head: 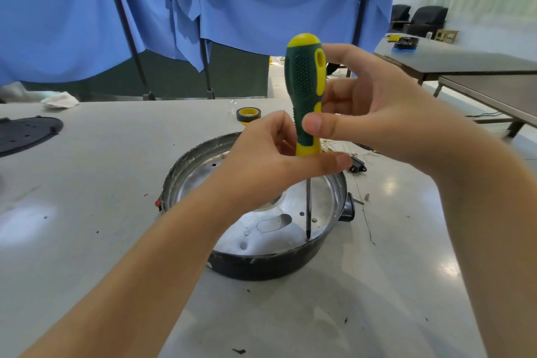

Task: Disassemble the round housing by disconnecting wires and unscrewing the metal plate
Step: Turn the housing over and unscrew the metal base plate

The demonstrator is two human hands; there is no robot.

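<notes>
The round black housing stands on the grey table, with a shiny metal plate inside it. A green and yellow screwdriver stands upright, its tip down on the plate near the housing's front right wall. My left hand pinches the lower end of the handle between thumb and fingers. My right hand grips the handle higher up, thumb across its front. Thin wires lie behind the housing, partly hidden by my hands.
A roll of black and yellow tape lies behind the housing. A black round lid sits at the table's left. A small black part and a screw lie right of the housing. Blue cloth hangs behind; other tables stand at right.
</notes>
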